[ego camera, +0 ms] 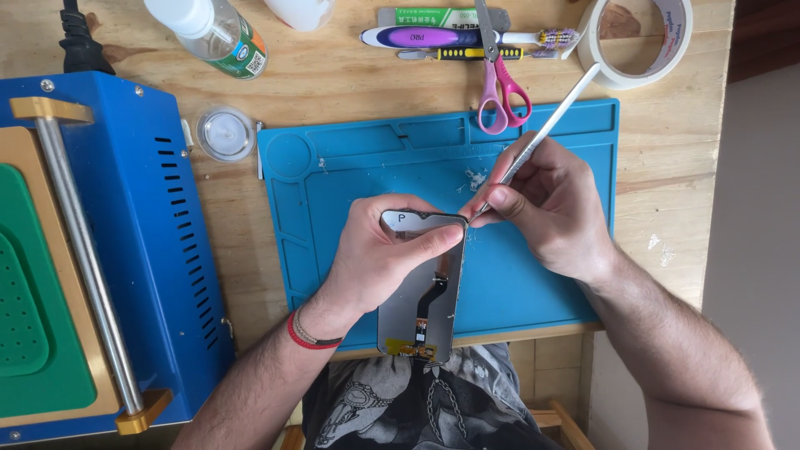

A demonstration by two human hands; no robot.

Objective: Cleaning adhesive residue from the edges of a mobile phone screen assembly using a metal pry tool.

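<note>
Holding the phone screen (419, 287) back-side up over the blue mat (533, 275), we have our left hand (375, 258) wrapped around its upper end, thumb pressed along the top edge. Our right hand (546, 204) is closed in a pen grip on a thin metal pry tool (546, 129), its tip touching the screen's top right corner. The screen is already a bare panel — its ribbon cable (427, 304) hangs exposed — and white flecks lie on the mat near the tool. We judge the edge work to be partway; how much is left we cannot tell. Scissors (500, 92) and a tape roll (637, 42) lie on the table (350, 83) beyond.
</note>
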